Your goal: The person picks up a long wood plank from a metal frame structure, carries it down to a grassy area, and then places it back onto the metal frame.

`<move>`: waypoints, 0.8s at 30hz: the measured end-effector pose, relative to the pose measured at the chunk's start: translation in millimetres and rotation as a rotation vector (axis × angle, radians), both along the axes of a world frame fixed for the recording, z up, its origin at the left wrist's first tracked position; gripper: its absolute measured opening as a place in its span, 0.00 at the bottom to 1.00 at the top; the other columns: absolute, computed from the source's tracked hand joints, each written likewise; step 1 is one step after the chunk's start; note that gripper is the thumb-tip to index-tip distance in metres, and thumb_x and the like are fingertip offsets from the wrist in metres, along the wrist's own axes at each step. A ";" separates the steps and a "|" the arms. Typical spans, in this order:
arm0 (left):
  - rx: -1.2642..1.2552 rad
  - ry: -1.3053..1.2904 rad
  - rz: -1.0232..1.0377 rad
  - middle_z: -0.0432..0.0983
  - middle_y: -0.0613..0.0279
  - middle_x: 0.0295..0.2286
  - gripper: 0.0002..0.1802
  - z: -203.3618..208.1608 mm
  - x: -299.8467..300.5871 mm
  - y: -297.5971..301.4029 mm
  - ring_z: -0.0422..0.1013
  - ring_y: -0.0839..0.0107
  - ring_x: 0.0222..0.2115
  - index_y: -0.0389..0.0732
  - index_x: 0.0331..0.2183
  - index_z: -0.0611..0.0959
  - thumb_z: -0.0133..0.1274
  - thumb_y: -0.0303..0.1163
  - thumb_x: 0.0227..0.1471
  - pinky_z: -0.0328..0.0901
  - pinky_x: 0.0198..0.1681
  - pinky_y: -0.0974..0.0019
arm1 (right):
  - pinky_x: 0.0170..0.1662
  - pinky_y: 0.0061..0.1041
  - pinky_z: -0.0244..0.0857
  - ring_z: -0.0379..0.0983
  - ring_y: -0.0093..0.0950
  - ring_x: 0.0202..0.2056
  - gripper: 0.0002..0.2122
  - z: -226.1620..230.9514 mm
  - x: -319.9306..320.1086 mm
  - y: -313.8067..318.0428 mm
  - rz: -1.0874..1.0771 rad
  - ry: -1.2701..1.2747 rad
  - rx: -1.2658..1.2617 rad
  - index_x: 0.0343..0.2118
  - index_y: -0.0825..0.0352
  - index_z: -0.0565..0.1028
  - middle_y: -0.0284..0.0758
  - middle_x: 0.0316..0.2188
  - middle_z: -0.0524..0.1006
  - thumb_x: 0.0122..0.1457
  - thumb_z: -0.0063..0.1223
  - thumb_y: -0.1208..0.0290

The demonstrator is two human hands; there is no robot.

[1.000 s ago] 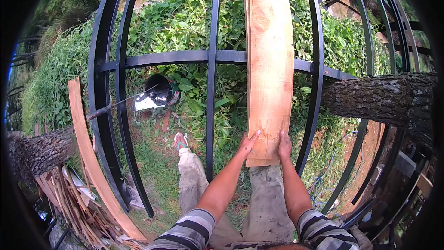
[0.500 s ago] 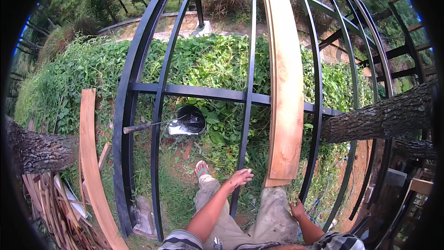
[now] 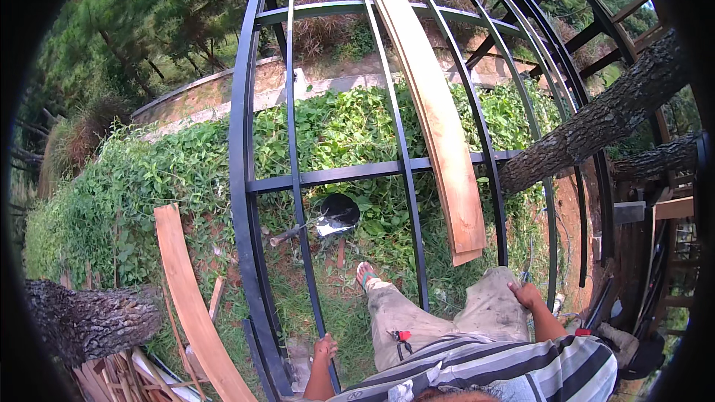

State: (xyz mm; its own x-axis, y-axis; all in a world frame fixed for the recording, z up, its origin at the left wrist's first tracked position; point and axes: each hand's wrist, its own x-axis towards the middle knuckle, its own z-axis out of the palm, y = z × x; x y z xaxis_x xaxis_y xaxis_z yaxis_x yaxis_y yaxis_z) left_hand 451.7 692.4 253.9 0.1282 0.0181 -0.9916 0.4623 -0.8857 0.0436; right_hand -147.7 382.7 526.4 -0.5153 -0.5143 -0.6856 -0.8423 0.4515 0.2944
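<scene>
My left hand (image 3: 325, 346) is closed around a narrow black metal bar (image 3: 307, 253) of a large frame. My right hand (image 3: 529, 295) lies against my right knee, thumb and fingers apart, holding nothing that I can see. Stacked wooden planks (image 3: 439, 115) rest lengthwise on the frame, their near ends just beyond that knee. A black crossbar (image 3: 335, 176) runs under the planks and joins the long bars.
Below the frame, a dark bucket (image 3: 339, 212) stands among green vines, a stick-like handle (image 3: 285, 236) beside it. A tree trunk (image 3: 596, 123) crosses at right; another trunk (image 3: 97, 320) lies left. A long board (image 3: 186, 275) leans near scrap wood (image 3: 126, 380).
My left hand has moved left and down from mid-air onto the bar. My right hand has shifted up to my knee. The view has turned, so the frame and planks appear tilted.
</scene>
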 end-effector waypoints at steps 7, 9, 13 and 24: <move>-0.094 -0.038 -0.002 0.81 0.59 0.39 0.25 20.7 9.6 -98.8 0.75 0.69 0.30 0.44 0.52 0.74 0.49 0.51 0.62 0.69 0.36 0.57 | 0.58 0.40 0.65 0.74 0.49 0.52 0.38 120.1 30.0 -91.7 0.008 -0.159 -0.308 0.53 0.75 0.74 0.58 0.48 0.76 0.57 0.52 0.38; -0.153 -0.017 -0.148 0.80 0.58 0.43 0.28 36.5 -15.6 -173.6 0.75 0.68 0.35 0.43 0.56 0.72 0.48 0.52 0.63 0.68 0.42 0.57 | 0.58 0.40 0.65 0.74 0.48 0.53 0.36 148.5 29.5 -113.3 0.001 -0.072 -0.518 0.60 0.68 0.70 0.56 0.50 0.77 0.57 0.56 0.43; -0.309 0.018 -0.348 0.80 0.59 0.47 0.27 69.4 -46.0 -323.6 0.76 0.68 0.38 0.44 0.56 0.73 0.46 0.52 0.63 0.69 0.44 0.60 | 0.61 0.43 0.62 0.68 0.50 0.58 0.39 142.3 22.0 -185.4 0.117 -0.309 -0.660 0.69 0.52 0.58 0.53 0.62 0.66 0.55 0.61 0.49; -0.334 -0.139 -0.657 0.80 0.62 0.44 0.26 311.7 -186.6 -633.2 0.75 0.72 0.42 0.43 0.55 0.76 0.47 0.50 0.64 0.66 0.46 0.65 | 0.58 0.47 0.64 0.72 0.51 0.55 0.36 61.8 -20.5 -459.0 0.189 -0.615 -0.167 0.64 0.43 0.66 0.52 0.69 0.51 0.50 0.59 0.42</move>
